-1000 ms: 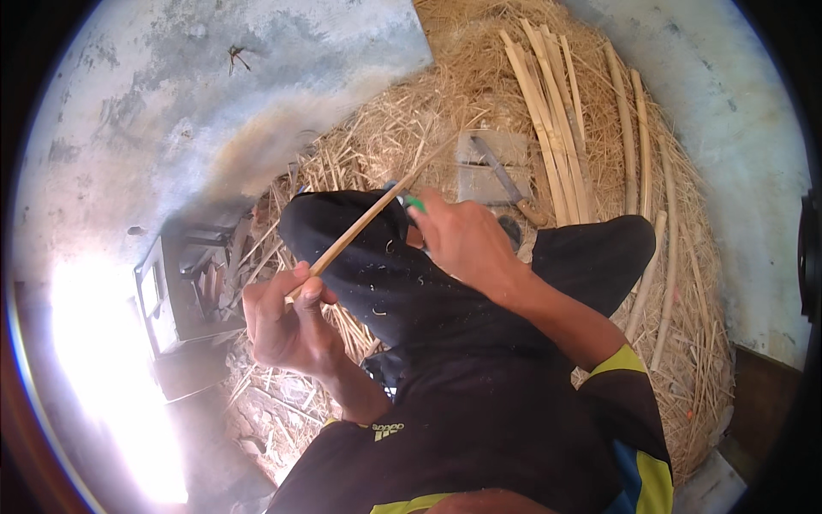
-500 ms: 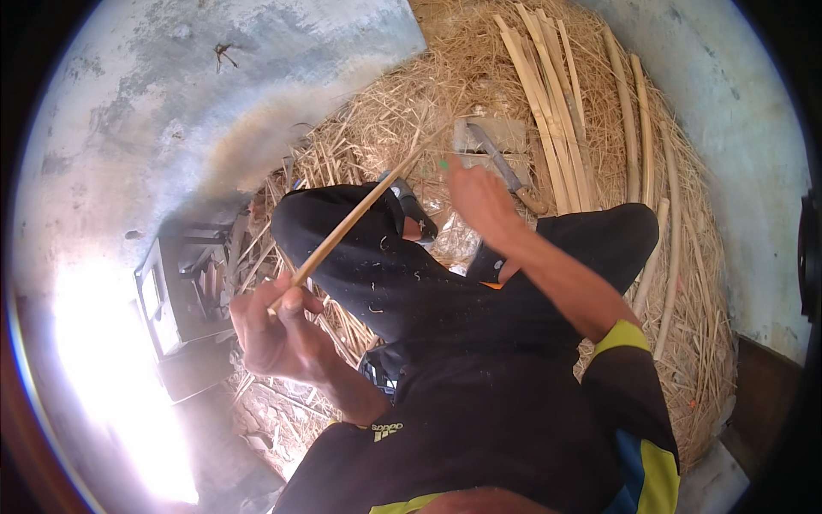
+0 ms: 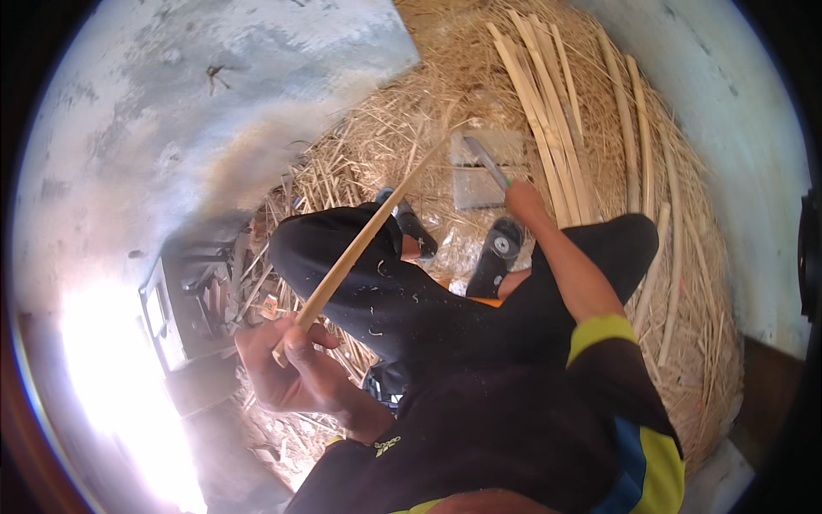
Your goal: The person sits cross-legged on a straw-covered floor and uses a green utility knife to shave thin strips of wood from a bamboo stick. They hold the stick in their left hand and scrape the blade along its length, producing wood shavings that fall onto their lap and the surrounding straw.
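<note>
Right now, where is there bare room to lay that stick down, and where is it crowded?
Bare concrete floor lies open beyond the shavings heap, upper left. The grey block has free surface beside the knife. Crowded: the stacked cane strips on the right, and the clutter near the left hand gripping the stick.

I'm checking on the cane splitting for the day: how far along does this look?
Done: a row of split strips lies laid out on the heap of shavings, so several pieces look finished. In hand: the left hand holds one long stick, while the right hand holds a blade by a flat block. Left: at least this stick; I cannot tell how many more.
</note>
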Motion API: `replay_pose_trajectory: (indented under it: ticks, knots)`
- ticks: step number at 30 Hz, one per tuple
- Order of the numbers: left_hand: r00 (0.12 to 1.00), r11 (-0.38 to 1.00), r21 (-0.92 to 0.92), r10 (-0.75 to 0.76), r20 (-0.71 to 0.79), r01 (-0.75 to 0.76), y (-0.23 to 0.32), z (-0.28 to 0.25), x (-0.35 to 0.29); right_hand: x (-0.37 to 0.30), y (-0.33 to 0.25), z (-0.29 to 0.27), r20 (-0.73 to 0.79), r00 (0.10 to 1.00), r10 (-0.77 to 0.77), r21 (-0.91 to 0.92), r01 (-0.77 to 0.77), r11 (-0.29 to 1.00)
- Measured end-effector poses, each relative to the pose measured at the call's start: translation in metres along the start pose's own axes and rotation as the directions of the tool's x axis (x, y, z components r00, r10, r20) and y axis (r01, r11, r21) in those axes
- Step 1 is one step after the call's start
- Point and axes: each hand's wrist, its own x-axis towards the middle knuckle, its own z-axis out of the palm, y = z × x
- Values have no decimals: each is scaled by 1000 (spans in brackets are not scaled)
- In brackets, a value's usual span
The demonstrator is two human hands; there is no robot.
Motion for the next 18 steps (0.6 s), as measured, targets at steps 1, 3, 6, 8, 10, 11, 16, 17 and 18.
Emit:
replay_pose_trajectory:
  ticks: [1, 3, 6, 8, 10, 11, 16, 17, 18]
  knots:
    - [996, 998, -10, -61, -59, 60, -1, 3, 0, -11, -9, -5, -6, 999, -31, 72, 32, 997]
    - [981, 991, -10, -137, -140, 137, -2, -1, -3, -67, -52, -55, 12, 990, -144, 305, 134, 943]
    - [971, 988, -35, -152, -187, 147, -1, 3, -2, -166, -135, -161, 33, 920, -391, 563, 307, 768]
    - [974, 987, -68, -157, -162, 148, 5, 6, -2, -211, -164, -186, -228, 755, -614, 572, 615, 543]
    - [972, 983, -78, -179, -155, 168, 8, 3, -3, -249, -186, -205, -218, 661, -718, 562, 686, 462]
    - [981, 982, -112, -162, -104, 151, 7, -2, -4, -258, -192, -207, -224, 649, -727, 517, 712, 476]
    - [986, 968, -195, -163, -20, 156, 8, -9, -10, -260, -203, -196, -328, 640, -695, 363, 765, 532]
    - [986, 970, -184, -165, -15, 160, 8, -11, -10, -257, -202, -194, -312, 653, -690, 339, 755, 561]
    - [985, 970, -176, -174, -6, 170, 9, -13, -10, -256, -202, -193, -292, 671, -681, 314, 740, 595]
